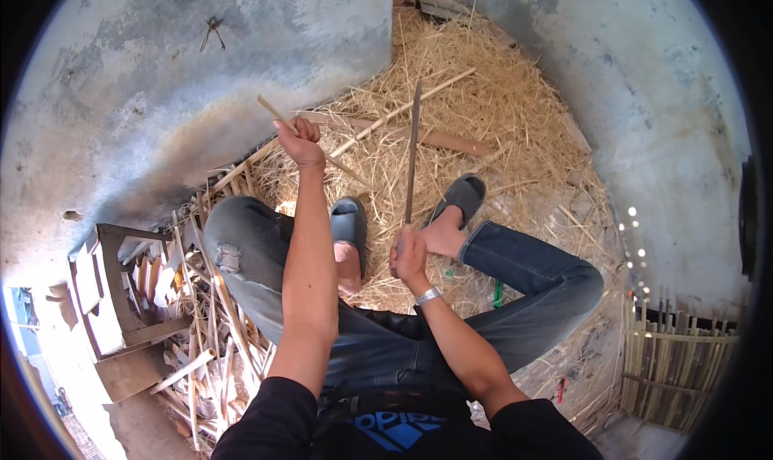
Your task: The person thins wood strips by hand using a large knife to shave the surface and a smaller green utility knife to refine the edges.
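My left hand (pixel 301 143) is closed round a thin split bamboo stick (pixel 348 170), which slants from upper left down to the right past my fist. In my right hand (pixel 409 255) is the handle of a long, narrow-bladed knife (pixel 413 154). Its dark blade points away from me, almost upright in the view, and stays apart from the stick. A silver watch (pixel 428 296) is on my right wrist. Both hands are above my bent legs in jeans, with a grey slipper (pixel 348 222) on one foot and another slipper (pixel 467 194) on the other.
Straw shavings (pixel 499 82) cover the floor ahead, with a flat plank (pixel 451 142) and a long bamboo strip (pixel 403 110) lying on them. Split sticks (pixel 211 315) heap at left beside a wooden frame (pixel 121 299). A slatted bamboo basket (pixel 676 371) stands right. Walls (pixel 644 98) enclose the corner.
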`<state>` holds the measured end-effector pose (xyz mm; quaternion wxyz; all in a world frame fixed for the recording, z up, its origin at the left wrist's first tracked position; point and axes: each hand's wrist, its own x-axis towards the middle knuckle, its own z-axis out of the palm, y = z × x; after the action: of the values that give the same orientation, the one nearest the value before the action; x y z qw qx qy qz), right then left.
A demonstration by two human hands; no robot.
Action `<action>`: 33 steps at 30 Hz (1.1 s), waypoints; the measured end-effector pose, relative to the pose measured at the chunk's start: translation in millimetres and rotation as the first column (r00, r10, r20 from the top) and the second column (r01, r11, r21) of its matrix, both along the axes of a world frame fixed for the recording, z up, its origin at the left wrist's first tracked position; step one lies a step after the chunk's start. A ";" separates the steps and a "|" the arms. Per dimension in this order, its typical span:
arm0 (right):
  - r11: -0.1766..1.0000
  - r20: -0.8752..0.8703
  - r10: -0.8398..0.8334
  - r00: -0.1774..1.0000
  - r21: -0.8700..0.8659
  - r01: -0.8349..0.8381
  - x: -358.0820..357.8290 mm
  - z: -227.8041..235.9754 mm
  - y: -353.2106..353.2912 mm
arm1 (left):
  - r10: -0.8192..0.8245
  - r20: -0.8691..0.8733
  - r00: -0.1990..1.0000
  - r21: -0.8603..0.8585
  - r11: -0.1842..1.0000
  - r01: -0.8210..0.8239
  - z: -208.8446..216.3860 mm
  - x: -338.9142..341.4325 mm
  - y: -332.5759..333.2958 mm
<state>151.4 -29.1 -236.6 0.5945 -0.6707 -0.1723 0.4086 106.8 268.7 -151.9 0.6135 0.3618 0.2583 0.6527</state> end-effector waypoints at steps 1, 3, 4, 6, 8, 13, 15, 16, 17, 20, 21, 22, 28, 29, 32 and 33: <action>1.000 0.062 0.019 0.998 0.023 -0.021 -6.8 -18.5 -4.2 | 0.015 0.005 1.000 -0.009 1.000 -0.015 0.6 1.0 -0.9; 0.952 -0.142 0.102 0.985 -0.273 -0.138 -22.0 -42.0 -17.8 | 0.088 0.016 0.996 0.002 0.996 -0.088 -7.6 -9.8 4.7; 0.907 -0.274 0.089 0.958 -0.374 -0.191 -21.3 -60.0 -27.7 | 0.109 0.029 0.994 0.005 0.994 -0.109 -9.9 -5.4 4.4; 0.843 -0.381 0.075 0.922 -0.469 -0.262 -13.7 -79.0 -36.0 | 0.168 0.109 0.980 -0.090 0.983 -0.159 -13.3 -9.9 1.8; 0.847 -0.531 0.016 0.847 -0.444 -0.294 -3.4 -71.7 -26.1 | 0.216 0.121 0.969 -0.099 0.974 -0.205 -11.1 -11.3 0.7; 0.868 0.147 0.185 0.972 -0.488 -0.092 7.2 -58.5 -18.7 | 0.291 0.094 0.952 -0.104 0.954 -0.282 3.3 12.0 0.8; 0.961 0.109 0.052 0.993 -0.277 -0.020 -4.9 -1.4 0.7 | 0.340 0.056 0.939 -0.117 0.936 -0.332 -1.9 -6.0 -2.8; 0.988 0.093 0.001 0.996 -0.157 0.013 -1.1 1.9 7.2 | 0.325 0.032 0.945 -0.076 0.944 -0.322 -1.6 -5.7 -4.4; 0.998 0.069 -0.045 0.997 -0.034 0.048 0.6 5.5 11.3 | 0.320 0.039 0.946 -0.074 0.946 -0.317 -1.6 -3.4 -5.6; 0.997 0.330 -0.070 0.941 0.000 0.075 -8.4 -10.1 3.5 | 0.308 0.030 0.951 -0.046 0.951 -0.307 -1.1 6.7 -9.4; 0.996 0.478 -0.080 0.875 0.009 0.086 -13.6 -24.1 -2.6 | 0.306 0.011 0.952 -0.023 0.952 -0.306 -0.6 9.6 -10.6; 0.971 0.233 0.060 0.971 -0.238 -0.003 -17.4 -41.9 -15.2 | 0.301 -0.006 0.954 0.000 0.954 -0.301 -0.5 12.1 -11.2; 0.866 -0.609 -0.014 0.793 -0.404 -0.295 13.7 -76.7 -30.8 | 0.270 -0.048 0.962 -0.001 0.963 -0.271 2.9 25.7 -19.1; 0.875 -0.534 -0.027 0.845 -0.421 -0.238 13.9 -66.7 -24.5 | 0.267 -0.060 0.962 -0.003 0.964 -0.268 1.6 26.2 -18.0; 0.925 -0.259 -0.079 0.963 -0.379 -0.027 1.7 -25.3 -10.7 | 0.258 -0.099 0.961 0.028 0.966 -0.257 -3.9 22.9 -14.7; 0.947 -0.241 -0.073 0.968 -0.320 -0.008 1.3 -14.7 -6.8 | 0.269 -0.097 0.958 0.025 0.963 -0.268 -2.9 21.4 -14.9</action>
<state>152.6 -36.0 -251.3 0.5021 -0.7039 -0.0167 0.5021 128.2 253.8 -154.7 0.5037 0.3588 0.3314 0.7125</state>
